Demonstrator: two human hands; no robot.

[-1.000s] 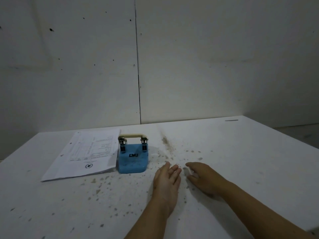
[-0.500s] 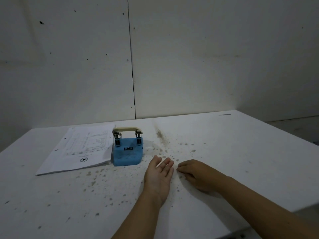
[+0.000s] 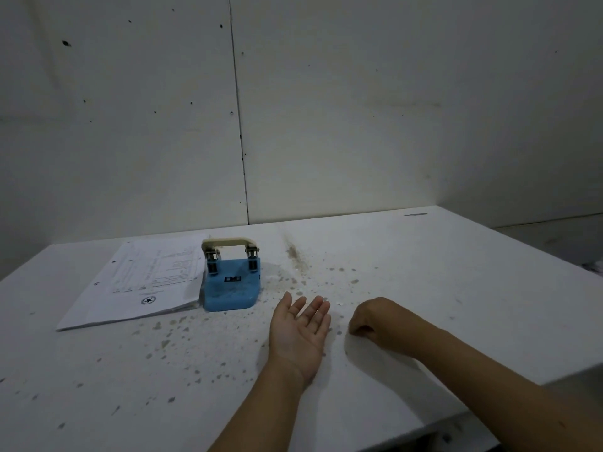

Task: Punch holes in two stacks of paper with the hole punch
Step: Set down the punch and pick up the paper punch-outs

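Note:
A blue hole punch (image 3: 231,285) with a cream handle stands on the white table (image 3: 440,288), left of centre. A stack of printed paper (image 3: 140,288) lies flat just left of it, touching its side, with punched holes along its left edge. My left hand (image 3: 298,331) rests on the table to the right of the punch, palm turned up, fingers apart, holding nothing. My right hand (image 3: 378,321) lies beside it, fingers curled down onto the tabletop among small white paper dots (image 3: 337,303); whether it pinches any is hidden.
The table is speckled with stains and scattered paper bits. A white panelled wall (image 3: 326,125) stands right behind it. The table's right edge (image 3: 522,376) runs diagonally near my right forearm, with dark floor beyond.
My left hand has turned from palm down to palm up. My right hand has pulled back toward me and curled its fingers. The view has shifted slightly.

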